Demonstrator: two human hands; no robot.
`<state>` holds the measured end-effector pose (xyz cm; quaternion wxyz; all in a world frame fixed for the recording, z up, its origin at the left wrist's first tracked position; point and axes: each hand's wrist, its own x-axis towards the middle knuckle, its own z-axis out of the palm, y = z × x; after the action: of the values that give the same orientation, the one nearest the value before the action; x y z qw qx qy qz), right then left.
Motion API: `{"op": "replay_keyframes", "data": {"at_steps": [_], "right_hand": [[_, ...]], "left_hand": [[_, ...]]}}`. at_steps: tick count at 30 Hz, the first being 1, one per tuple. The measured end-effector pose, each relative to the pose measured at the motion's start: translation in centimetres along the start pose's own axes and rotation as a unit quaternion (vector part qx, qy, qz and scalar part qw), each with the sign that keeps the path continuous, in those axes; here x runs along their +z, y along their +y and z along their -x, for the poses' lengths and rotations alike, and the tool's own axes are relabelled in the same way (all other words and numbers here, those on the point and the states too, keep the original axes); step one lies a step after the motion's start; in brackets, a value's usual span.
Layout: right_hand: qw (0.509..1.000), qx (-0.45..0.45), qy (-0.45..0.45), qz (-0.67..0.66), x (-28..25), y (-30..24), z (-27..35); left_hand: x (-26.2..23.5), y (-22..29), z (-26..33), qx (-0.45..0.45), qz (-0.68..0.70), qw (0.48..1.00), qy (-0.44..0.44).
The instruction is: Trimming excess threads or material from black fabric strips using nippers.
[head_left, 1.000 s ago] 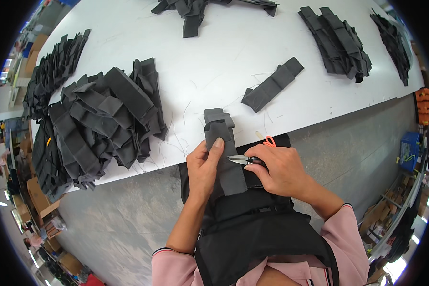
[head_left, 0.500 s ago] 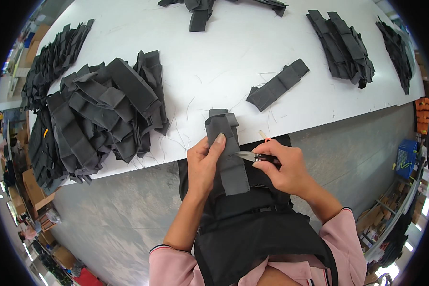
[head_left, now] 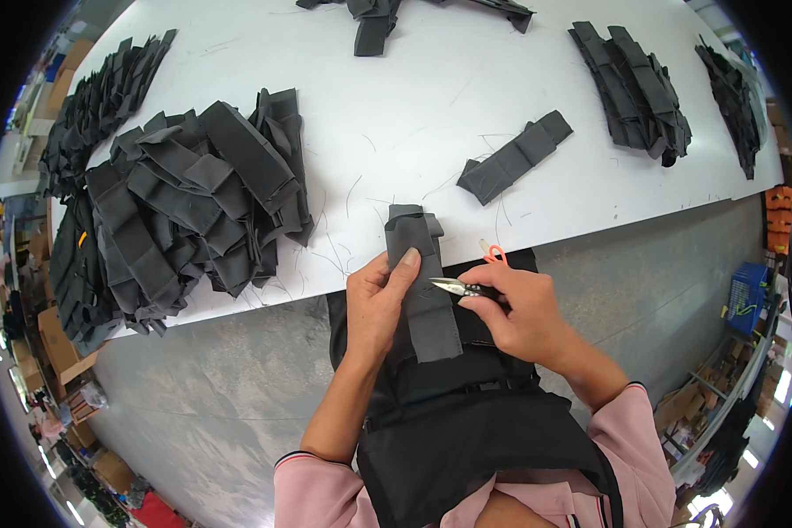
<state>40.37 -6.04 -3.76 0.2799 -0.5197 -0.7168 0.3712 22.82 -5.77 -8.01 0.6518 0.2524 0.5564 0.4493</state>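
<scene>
My left hand (head_left: pixel 377 304) grips a black sewn fabric strip (head_left: pixel 433 327) by its left edge, thumb lying on top. The strip hangs over the table's near edge, above my lap. In my right hand (head_left: pixel 521 312) is a pair of thread snips (head_left: pixel 453 286), its pointed metal blades over the right side of the strip. An orange loop (head_left: pixel 497 254) sticks out beside my right fingers. Beyond my hands, a single black fabric strip (head_left: pixel 515 158) lies slanted on the white table (head_left: pixel 396 114), with loose threads around it.
A large heap of black fabric strips (head_left: pixel 194 189) covers the table's left side, with another stack (head_left: pixel 106 110) behind it. More bundles lie at the right (head_left: pixel 634 92), the far right (head_left: pixel 732 106) and the far edge (head_left: pixel 374 31). A blue crate (head_left: pixel 748 297) stands right, beyond the floor.
The snips' blades have drawn slightly up and back from the strip. The orange loop shows more. The left hand keeps its hold, nearly still.
</scene>
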Motion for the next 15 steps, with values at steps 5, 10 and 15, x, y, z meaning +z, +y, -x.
{"op": "replay_keyframes", "data": {"at_steps": [5,10,15], "right_hand": [[1.0,-0.016,-0.003,0.0,0.5,0.5,-0.2],[0.997,-0.06,-0.015,0.054,-0.4,0.5,-0.1],[0.982,-0.145,-0.024,0.119,-0.6,0.9,-0.6]], "left_hand": [[-0.2,0.3,-0.4,-0.016,0.012,1.0,-0.012],[-0.6,0.6,-0.4,-0.049,0.03,0.998,-0.025],[-0.6,0.6,-0.1,-0.053,0.021,0.998,-0.033]]}}
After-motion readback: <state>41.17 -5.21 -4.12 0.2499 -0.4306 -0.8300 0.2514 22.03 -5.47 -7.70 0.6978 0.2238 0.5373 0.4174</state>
